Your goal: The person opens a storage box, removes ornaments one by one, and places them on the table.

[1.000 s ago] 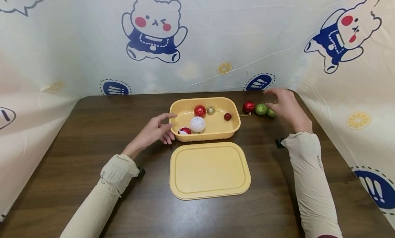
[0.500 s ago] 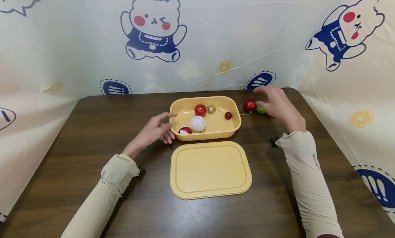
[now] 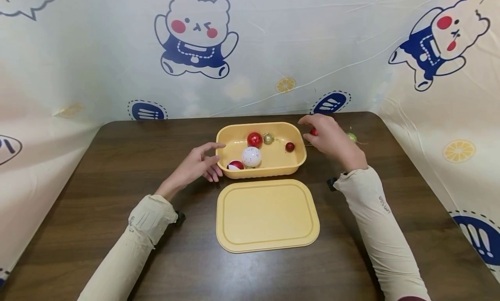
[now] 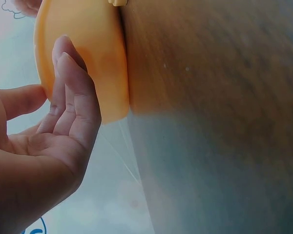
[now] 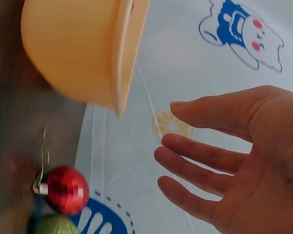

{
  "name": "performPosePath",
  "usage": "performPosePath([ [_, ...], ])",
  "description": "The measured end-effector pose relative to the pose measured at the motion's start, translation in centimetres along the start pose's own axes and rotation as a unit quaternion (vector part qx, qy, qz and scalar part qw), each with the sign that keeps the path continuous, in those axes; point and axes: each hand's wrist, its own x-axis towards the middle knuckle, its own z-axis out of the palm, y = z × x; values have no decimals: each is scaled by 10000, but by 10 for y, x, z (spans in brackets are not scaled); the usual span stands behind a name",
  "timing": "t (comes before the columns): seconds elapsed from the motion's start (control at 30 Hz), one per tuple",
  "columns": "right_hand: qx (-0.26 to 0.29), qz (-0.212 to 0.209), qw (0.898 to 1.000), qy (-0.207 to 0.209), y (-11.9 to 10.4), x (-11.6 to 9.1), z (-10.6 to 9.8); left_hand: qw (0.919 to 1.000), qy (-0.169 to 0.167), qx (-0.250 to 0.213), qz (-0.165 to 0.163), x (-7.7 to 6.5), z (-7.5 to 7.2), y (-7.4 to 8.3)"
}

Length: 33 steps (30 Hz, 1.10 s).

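My left hand (image 3: 197, 164) is at the left end of a yellow plastic box (image 3: 261, 174), fingertips at its rim and outer wall. In the left wrist view, the fingers (image 4: 78, 100) lie loosely bent beside that wall. My right hand (image 3: 330, 138) is held over the table just right of the box, thumb and fingers apart and empty. Below it, in the right wrist view, are a red bauble (image 5: 67, 190) with a gold cord and a green glitter bauble (image 5: 56, 225). Inside the box lie a red bauble (image 3: 254, 139), a speckled white ball (image 3: 251, 156) and several smaller ornaments.
The yellow lid (image 3: 268, 216) lies flat on the dark wooden table (image 3: 187, 257), in front of the box. A green bauble (image 3: 352, 137) shows behind the right wrist. A printed cloth (image 3: 265, 45) hangs behind and beside the table.
My right hand has moved left from over the green baubles toward the box's right end, now mostly covering the red bauble outside the box. My left hand has stayed at the box.
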Motion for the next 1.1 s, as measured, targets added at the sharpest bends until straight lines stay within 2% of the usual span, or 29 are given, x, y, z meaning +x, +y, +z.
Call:
performPosePath([
  [0.17, -44, -161, 9998, -119, -11, 8, 10, 10000, -4, -12, 18, 0, 0, 0],
  [0.47, -87, -159, 9989, -428, -24, 18, 33, 10000, -10, -14, 12, 1, 2, 1],
  [0.7, -437, -428, 9962, -618, -31, 22, 58, 10000, 9, -21, -8, 0, 0, -1],
  [1.0, -798, -180, 9938, -753, -37, 21, 70, 10000, 8, -30, 4, -2, -1, 1],
  [1.1, -887, -214, 9931, -736, -37, 21, 73, 10000, 10, -18, 23, -2, -1, 1],
])
